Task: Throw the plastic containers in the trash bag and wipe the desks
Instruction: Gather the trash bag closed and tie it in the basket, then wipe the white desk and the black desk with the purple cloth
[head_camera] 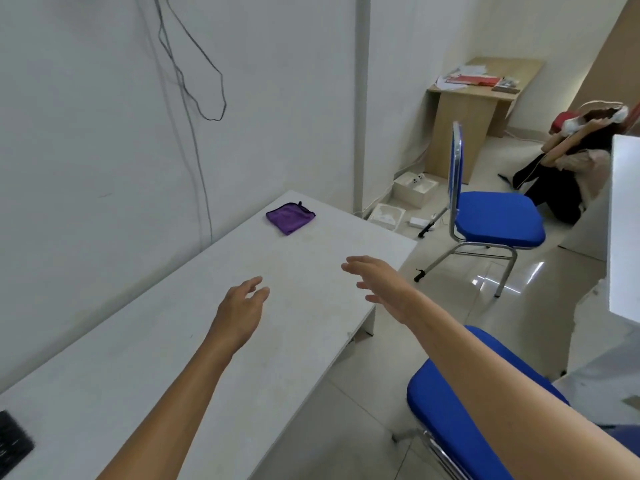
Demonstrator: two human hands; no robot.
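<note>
A folded purple cloth lies near the far end of the long white desk. My left hand hovers over the middle of the desk, fingers relaxed, holding nothing. To its right, my right hand reaches forward above the desk's right edge with its fingers spread and empty. Both hands are well short of the cloth. No plastic container or trash bag is in view.
A blue chair stands on the tiled floor beyond the desk's far corner; a second blue chair is under my right arm. A black keyboard corner shows bottom left. A wooden desk with papers and a seated person are at the back right.
</note>
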